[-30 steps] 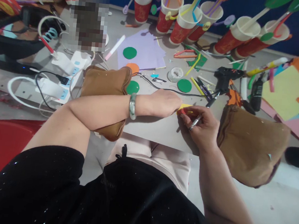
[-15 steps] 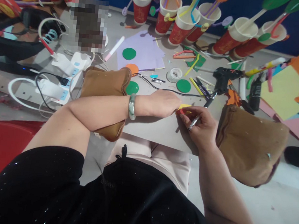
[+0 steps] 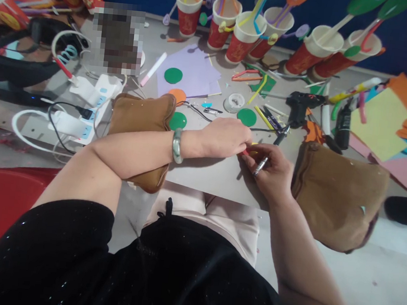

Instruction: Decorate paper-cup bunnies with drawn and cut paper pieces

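My left hand [image 3: 226,138], with a bangle [image 3: 177,146] at its wrist, is closed at the table's front edge. Its fingertips meet those of my right hand [image 3: 271,171] around a small red piece [image 3: 244,152], with a bit of yellow paper [image 3: 253,147] behind it. A silver pen [image 3: 260,166] is held in my right hand, whose fingers are bent round it. What lies under my left fingers is hidden. Green paper circles [image 3: 246,118] and a roll of tape [image 3: 234,102] lie just beyond my hands.
Brown cushions [image 3: 339,199] flank my forearms. A black glue gun [image 3: 303,107] with its cable lies beyond my right hand. Red paper cups [image 3: 245,34] holding straws line the back. Purple paper [image 3: 193,72] and a white power strip [image 3: 98,106] are at the left, coloured paper [image 3: 382,122] at the right.
Both hands stay together, with my left fingers shifted slightly over the small piece, so less of the red and yellow shows. The whole view has shifted a little.
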A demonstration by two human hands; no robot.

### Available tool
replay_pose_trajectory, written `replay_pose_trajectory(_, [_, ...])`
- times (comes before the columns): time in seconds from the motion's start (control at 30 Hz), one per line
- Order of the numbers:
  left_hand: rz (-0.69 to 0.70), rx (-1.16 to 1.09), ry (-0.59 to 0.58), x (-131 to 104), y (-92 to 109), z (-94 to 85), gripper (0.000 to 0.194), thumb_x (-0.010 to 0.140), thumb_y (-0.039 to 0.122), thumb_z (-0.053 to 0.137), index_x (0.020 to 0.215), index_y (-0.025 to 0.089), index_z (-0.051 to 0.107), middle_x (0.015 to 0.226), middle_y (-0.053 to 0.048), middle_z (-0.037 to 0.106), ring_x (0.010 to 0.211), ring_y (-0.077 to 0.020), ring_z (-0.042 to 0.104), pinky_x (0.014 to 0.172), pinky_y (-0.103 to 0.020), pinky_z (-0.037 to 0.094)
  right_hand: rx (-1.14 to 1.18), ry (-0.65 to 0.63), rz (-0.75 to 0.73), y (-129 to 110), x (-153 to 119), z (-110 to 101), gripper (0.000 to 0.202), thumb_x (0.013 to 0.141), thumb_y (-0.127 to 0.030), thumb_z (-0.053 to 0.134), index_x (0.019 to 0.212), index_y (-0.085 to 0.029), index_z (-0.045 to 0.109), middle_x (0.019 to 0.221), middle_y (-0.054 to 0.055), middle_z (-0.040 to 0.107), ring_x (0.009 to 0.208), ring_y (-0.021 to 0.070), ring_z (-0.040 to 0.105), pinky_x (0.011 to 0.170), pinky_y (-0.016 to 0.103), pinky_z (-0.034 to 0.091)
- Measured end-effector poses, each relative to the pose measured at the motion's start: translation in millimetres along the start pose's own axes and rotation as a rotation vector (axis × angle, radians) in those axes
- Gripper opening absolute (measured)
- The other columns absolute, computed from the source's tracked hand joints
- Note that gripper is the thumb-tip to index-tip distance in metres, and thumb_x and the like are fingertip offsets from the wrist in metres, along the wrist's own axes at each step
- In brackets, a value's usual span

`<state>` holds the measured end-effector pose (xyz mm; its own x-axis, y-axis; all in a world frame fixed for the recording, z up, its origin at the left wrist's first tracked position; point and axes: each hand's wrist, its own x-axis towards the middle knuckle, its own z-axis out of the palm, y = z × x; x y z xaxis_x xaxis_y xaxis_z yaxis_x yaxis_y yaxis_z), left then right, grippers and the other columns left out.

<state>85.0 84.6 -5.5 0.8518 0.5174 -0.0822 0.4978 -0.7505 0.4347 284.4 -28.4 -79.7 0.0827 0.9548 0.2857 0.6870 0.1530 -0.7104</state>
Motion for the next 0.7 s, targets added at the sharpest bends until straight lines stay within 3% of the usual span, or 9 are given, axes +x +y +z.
replay_pose_trajectory(0.27, [0.107,0.023,-0.024,-0.4,-1.2,2.4,0.037,0.103,0.023,0.051,0.108,0.023,0.088,0.103,-0.009,0.085,0.096,-0.0236,0.073,0.079,-0.034,0.045,-0.013,0.008,0.011,6.1,0.5,0.0,0.026,0.089,-0.041,0.085,0.109,-0.029,0.074,0.093,0.003,0.081,0.075,0.0219,0.075,0.070,0.036,0.063])
replay_pose_trajectory(0.7, [0.120,0.034,-0.078,-2.9,-1.6,-0.9,0.033,0.104,0.026,0.057,0.110,0.024,0.089,0.101,-0.009,0.086,0.089,-0.0234,0.073,0.074,-0.034,0.044,0.011,-0.008,0.034,2.2,1.6,-0.7,0.022,0.088,-0.040,0.084,0.105,-0.029,0.074,0.093,0.003,0.082,0.078,0.0240,0.077,0.073,0.037,0.064])
